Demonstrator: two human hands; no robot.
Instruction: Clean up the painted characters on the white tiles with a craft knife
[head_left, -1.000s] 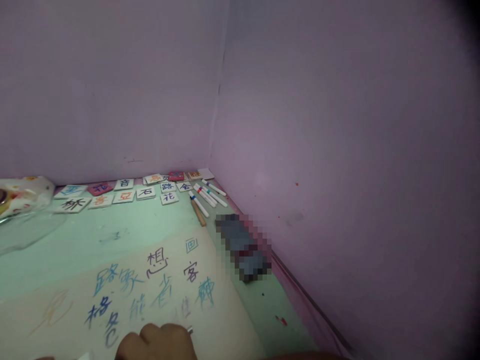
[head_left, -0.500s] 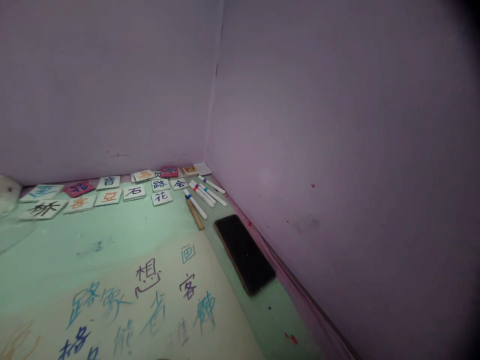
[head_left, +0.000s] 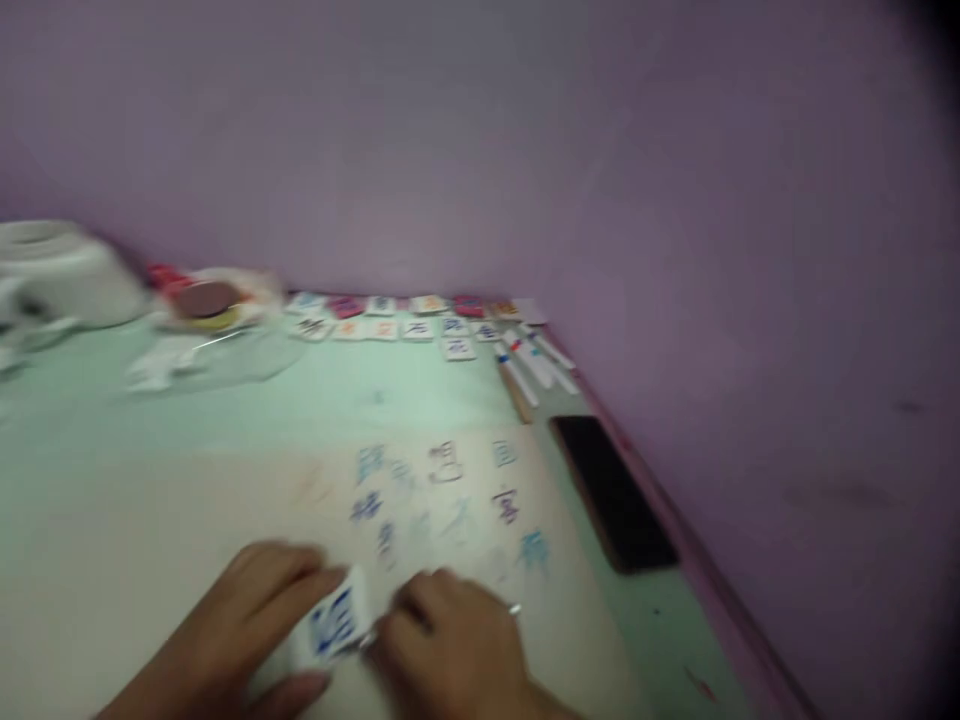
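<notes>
The picture is blurred by motion. My left hand (head_left: 240,625) grips a small white tile (head_left: 334,620) with a blue character on it, resting on the cream paper sheet (head_left: 150,540). My right hand (head_left: 457,650) is curled just right of the tile, closed on a thin pen (head_left: 514,608). A silvery end of the pen pokes out behind the knuckles, and its tip meets the tile's edge. Blue and black characters (head_left: 450,495) are written on the sheet just beyond both hands.
A dark phone (head_left: 615,490) lies along the right wall. Several markers (head_left: 532,360) and a row of character tiles (head_left: 397,318) sit in the far corner. A white appliance (head_left: 52,270) and a plastic bag (head_left: 210,305) stand at the far left on the green table.
The view has swung left and down. Both hands are now in view, the left holding a tile. The appliance and bag have come into view at the left.
</notes>
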